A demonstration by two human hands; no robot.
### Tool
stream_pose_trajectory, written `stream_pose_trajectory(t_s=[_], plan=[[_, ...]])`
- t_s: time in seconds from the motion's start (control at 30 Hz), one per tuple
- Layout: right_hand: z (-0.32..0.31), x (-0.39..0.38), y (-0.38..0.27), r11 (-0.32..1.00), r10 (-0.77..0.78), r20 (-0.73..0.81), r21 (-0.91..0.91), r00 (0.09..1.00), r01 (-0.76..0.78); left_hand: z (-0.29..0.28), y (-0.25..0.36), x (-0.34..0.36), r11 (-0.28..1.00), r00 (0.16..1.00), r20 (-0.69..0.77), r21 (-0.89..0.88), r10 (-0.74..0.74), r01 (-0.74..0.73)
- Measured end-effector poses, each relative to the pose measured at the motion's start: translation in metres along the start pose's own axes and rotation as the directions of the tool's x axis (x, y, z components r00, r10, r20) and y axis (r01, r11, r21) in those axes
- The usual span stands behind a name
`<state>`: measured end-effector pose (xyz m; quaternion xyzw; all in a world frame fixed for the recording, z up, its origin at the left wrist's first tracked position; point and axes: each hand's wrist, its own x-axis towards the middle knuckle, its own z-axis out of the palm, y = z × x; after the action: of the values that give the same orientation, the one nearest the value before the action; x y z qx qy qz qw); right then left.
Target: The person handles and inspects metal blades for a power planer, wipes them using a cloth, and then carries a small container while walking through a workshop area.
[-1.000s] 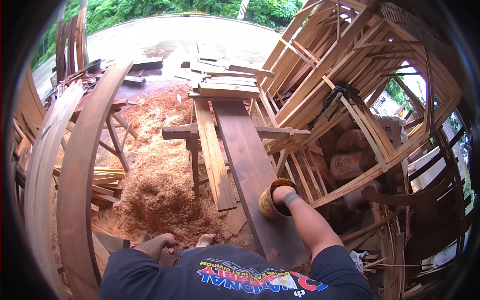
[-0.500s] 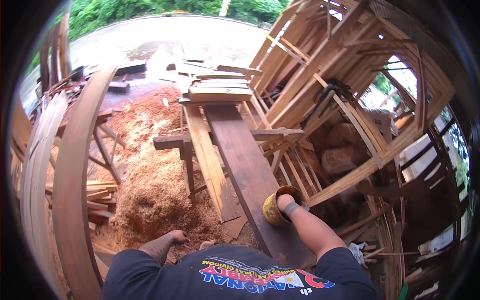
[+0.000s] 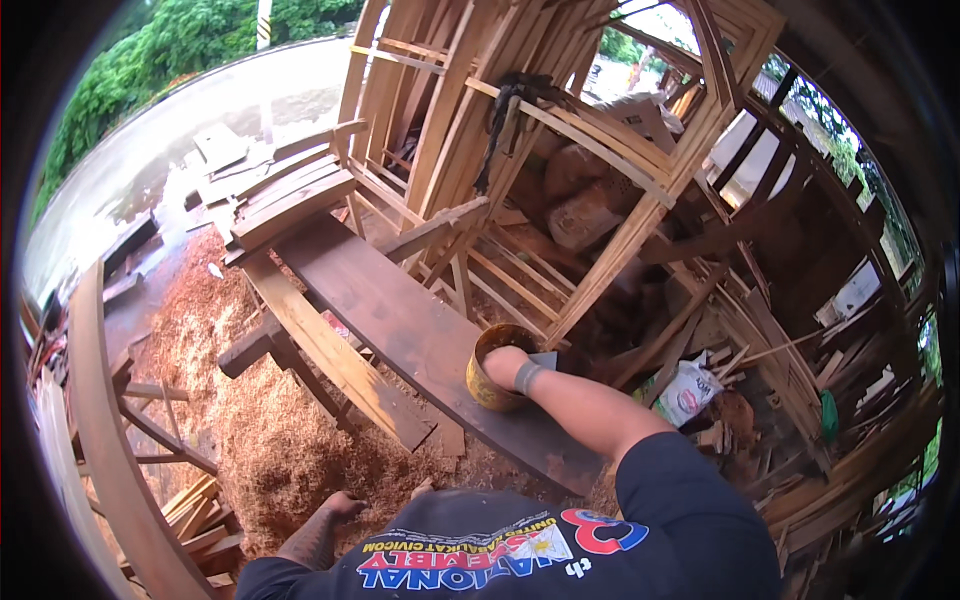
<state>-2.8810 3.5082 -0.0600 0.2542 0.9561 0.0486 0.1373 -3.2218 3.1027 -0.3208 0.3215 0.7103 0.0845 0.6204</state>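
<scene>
My right hand point(image 3: 508, 366) reaches down into a yellowish, stained cylindrical can point(image 3: 489, 399) resting on a dark wide board point(image 3: 385, 315); its fingers are hidden inside. A small greyish flat piece point(image 3: 543, 362) shows just behind the can. My left hand point(image 3: 343, 505) hangs low above reddish wood shavings point(image 3: 255, 435), fingers loosely bent and apart, with nothing visible in them. A pale, narrower plank point(image 3: 345, 370) lies alongside the dark board, and short boards point(image 3: 292, 205) are stacked across their far ends.
Tall wooden frames point(image 3: 440, 120) lean at the upper right, with dark cloth point(image 3: 515, 95) hung over them. A long curved-looking board point(image 3: 95, 380) stands at left. A white sack point(image 3: 688, 390) and scrap wood lie right. Beyond are a wet road point(image 3: 160, 120) and trees.
The view has turned to the right, so boards and frames shift left in the picture. My right hand stays in the can; my left hand remains low.
</scene>
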Motion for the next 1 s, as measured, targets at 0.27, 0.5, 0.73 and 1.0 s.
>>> stream_pose_trajectory(t_s=[0.27, 0.5, 0.73, 1.0], plan=[[0.017, 0.009, -0.001, 0.995, 0.046, -0.031, -0.086, 0.998, -0.049, -0.004, 0.002, 0.001, 0.997, 0.997, -0.032, 0.041, 0.072, -0.071], [0.025, 0.008, -0.001, 0.995, 0.03, -0.058, -0.088, 0.998, -0.036, 0.003, -0.019, -0.023, 0.992, 1.0, -0.017, 0.12, -0.02, 0.022], [0.013, 0.014, -0.007, 0.996, 0.064, 0.131, -0.066, 0.989, -0.056, 0.005, -0.03, -0.03, 0.99, 0.998, -0.064, 0.14, -0.006, 0.015], [0.016, 0.016, -0.006, 0.985, 0.164, 0.11, 0.033, 0.98, -0.169, 0.01, -0.016, -0.022, 0.997, 0.999, -0.05, 0.08, -0.01, 0.014]])
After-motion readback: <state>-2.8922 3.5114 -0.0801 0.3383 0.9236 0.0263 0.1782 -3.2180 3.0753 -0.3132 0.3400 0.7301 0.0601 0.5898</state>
